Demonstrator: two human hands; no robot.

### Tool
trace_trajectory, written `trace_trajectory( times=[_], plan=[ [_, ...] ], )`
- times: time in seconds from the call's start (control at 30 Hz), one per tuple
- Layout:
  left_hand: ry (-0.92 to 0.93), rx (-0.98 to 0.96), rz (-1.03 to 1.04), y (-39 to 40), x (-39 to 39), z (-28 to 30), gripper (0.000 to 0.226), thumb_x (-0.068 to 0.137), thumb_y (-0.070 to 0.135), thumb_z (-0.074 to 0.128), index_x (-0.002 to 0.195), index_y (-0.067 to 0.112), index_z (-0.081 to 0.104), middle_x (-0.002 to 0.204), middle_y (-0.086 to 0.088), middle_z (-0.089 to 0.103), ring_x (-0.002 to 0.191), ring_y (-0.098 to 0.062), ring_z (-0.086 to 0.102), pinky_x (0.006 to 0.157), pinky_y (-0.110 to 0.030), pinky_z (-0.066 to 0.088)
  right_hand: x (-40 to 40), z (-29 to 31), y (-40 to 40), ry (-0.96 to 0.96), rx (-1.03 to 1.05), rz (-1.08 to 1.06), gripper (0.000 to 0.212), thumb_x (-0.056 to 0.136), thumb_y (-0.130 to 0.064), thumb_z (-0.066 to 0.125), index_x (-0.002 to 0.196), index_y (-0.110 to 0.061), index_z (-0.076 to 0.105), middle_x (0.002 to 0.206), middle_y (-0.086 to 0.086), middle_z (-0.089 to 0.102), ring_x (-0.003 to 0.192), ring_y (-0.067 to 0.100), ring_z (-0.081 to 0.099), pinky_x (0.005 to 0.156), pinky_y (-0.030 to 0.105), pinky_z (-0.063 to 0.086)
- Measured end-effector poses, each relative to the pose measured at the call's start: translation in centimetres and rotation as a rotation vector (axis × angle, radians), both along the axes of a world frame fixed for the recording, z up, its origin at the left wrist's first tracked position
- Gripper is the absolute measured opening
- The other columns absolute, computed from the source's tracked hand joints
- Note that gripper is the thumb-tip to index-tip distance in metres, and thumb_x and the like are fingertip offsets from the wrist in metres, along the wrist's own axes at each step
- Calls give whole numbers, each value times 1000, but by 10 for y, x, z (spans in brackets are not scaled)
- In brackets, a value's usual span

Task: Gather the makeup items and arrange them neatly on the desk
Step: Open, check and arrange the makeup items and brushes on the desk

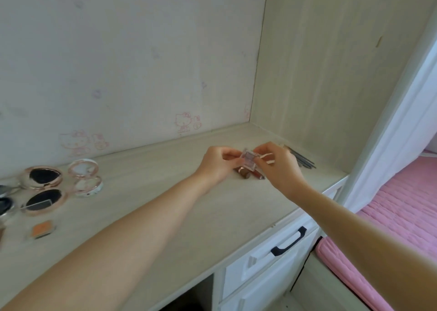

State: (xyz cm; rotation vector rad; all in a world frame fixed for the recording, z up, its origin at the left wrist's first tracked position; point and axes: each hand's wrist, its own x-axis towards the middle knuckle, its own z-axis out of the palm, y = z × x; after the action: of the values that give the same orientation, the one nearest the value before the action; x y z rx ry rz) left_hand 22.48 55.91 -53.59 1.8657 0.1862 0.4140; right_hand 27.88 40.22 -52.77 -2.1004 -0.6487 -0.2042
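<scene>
Both hands meet over the right part of the pale desk (165, 216). My left hand (216, 163) and my right hand (279, 166) pinch a small clear square eyeshadow case (248, 157) from either side, just above the desktop. Under it lie a brown lipstick tube (243, 173) and a reddish tube (259, 176). Dark pencils or brushes (303, 160) lie behind my right hand. At the left stand two open rose-gold compacts with dark pans (43, 177) (43, 202), an open white compact (85, 177) and a small orange pan (42, 228).
The desk sits in a corner, with a cartoon-cat patterned wall behind and a side panel (319, 74) at the right. A white drawer with a dark handle (288, 241) is below the front edge. A pink bed (402, 209) lies to the right. Dark round items (4, 202) show at the left edge.
</scene>
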Motion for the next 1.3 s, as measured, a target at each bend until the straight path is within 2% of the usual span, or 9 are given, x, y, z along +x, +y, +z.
trace_trajectory(
  times=[0.07, 0.17, 0.33, 0.5, 0.7, 0.87, 1.03, 1.2, 1.3],
  plan=[
    [4, -89, 22, 10, -25, 2, 11, 80, 10, 75, 90, 12, 71, 86, -4, 70, 80, -13, 63, 85, -29, 51, -16, 2, 13, -30, -27, 44, 18, 88, -15, 64, 105, -20, 63, 96, -4, 63, 84, 11, 62, 64, 20, 50],
    [14, -228, 41, 25, -59, 3, 5, 81, 8, 73, 84, 12, 71, 85, -11, 69, 82, -20, 62, 90, -40, 52, -41, 3, 29, -136, -99, 124, 31, 85, -16, 67, 115, -22, 61, 102, -10, 57, 88, 8, 58, 81, 25, 51],
    [37, -416, 78, 51, -113, -3, 6, 82, 7, 71, 88, 4, 72, 87, -15, 72, 85, -24, 66, 89, -37, 54, -86, 3, 55, -257, -221, 247, 47, 82, -38, 71, 124, -23, 57, 108, -14, 50, 96, 2, 48, 81, 14, 35],
    [46, -621, 99, 74, -166, -12, 23, 87, 9, 66, 102, -8, 66, 101, -23, 70, 86, -25, 69, 89, -36, 56, -122, -4, 88, -326, -279, 335, 45, 81, -45, 70, 117, -21, 57, 115, -11, 52, 105, 10, 50, 86, 26, 45],
    [16, -922, 109, 97, -224, -20, 24, 94, 14, 56, 106, -7, 61, 112, -25, 66, 104, -39, 64, 86, -40, 57, -164, -15, 125, -333, -293, 451, 45, 83, -49, 64, 120, -24, 57, 117, -13, 50, 108, 7, 46, 89, 21, 42],
    [14, -995, 140, 115, -257, -30, 31, 95, 14, 53, 119, -5, 57, 115, -25, 65, 98, -37, 67, 73, -35, 59, -191, -26, 149, -336, -287, 540, 43, 86, -43, 65, 122, -21, 57, 117, -8, 52, 108, 14, 47, 91, 22, 41],
    [-32, -1032, 170, 123, -272, -40, 33, 92, 14, 54, 119, -4, 61, 116, -25, 65, 96, -35, 68, 81, -37, 59, -209, -32, 165, -355, -306, 610, 51, 86, -37, 64, 133, -21, 48, 123, -6, 48, 114, 16, 43, 94, 25, 41],
    [-91, -1082, 177, 124, -275, -45, 27, 81, 14, 60, 98, -3, 72, 109, -24, 67, 90, -33, 70, 87, -41, 55, -216, -30, 175, -376, -251, 617, 42, 81, -29, 71, 119, -16, 58, 112, -4, 53, 102, 17, 53, 83, 28, 47],
    [-95, -1105, 172, 125, -277, -46, 31, 81, 14, 61, 103, -6, 70, 111, -25, 66, 94, -36, 68, 89, -41, 54, -215, -25, 176, -338, -232, 643, 41, 77, -27, 75, 115, -16, 61, 105, -5, 54, 95, 15, 56, 80, 30, 49]
  ],
)
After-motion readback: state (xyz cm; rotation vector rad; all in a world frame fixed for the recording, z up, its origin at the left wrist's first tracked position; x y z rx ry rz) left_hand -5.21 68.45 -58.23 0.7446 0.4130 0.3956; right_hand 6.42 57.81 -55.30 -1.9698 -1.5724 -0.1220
